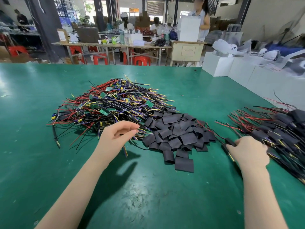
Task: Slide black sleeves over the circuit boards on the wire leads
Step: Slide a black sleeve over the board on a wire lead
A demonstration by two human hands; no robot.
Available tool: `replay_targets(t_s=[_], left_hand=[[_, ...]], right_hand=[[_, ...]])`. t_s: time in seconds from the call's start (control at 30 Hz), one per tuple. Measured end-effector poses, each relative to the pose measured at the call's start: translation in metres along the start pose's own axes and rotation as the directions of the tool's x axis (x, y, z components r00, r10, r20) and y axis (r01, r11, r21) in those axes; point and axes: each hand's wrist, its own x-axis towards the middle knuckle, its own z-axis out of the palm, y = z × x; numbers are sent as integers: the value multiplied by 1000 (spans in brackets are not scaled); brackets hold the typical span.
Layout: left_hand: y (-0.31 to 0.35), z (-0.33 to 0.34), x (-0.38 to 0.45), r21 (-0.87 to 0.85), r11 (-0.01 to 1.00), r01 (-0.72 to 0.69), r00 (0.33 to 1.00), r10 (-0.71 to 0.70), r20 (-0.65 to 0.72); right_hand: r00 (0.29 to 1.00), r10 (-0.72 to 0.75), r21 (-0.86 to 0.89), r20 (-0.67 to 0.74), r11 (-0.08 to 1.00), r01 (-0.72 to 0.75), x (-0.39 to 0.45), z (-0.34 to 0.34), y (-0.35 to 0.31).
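Observation:
A tangled heap of wire leads (112,103) with small green circuit boards lies in the middle of the green table (148,195). To its right sits a pile of flat black sleeves (178,134). A stack of sleeved leads (280,129) lies at the right edge. My left hand (118,134) hovers at the near edge of the heap, its fingers curled loosely round thin wire ends. My right hand (247,152) grips a sleeved lead (230,142) beside the finished stack, its red and black wires trailing to the left.
White boxes (231,66) line the table's far right edge. Beyond the table stand work benches, red stools and several people. One loose black cable (56,138) lies left of the heap.

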Motion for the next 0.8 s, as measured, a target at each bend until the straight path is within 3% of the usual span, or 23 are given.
replay_targets(t_s=[0.13,0.23,0.3,0.4,0.5,0.63,0.8], left_hand=[[-7,-6,3,93,995,-17,981,35,-189],[-15,-12,5,319,947,29,921,99,-377],[-21,-16,7,457,884,96,897,122,-425],[-32,-20,9,550,818,169,927,58,-371],[-38,-20,9,583,795,165,949,32,-313],[-36,-17,11,623,775,104,937,133,-322],[-37,-20,11,791,604,101,962,143,-232]], right_hand=[[987,-98,35,-127,994,103,-1,-1,-6],[915,-297,201,-272,913,356,-9,-2,-20],[854,-440,284,-277,812,510,-21,1,-35],[746,-646,272,-165,697,664,-37,14,-52],[665,-744,119,-67,655,746,-41,30,-57],[639,-767,-79,59,634,769,-35,37,-56],[649,-760,-50,22,648,760,-32,37,-54]])
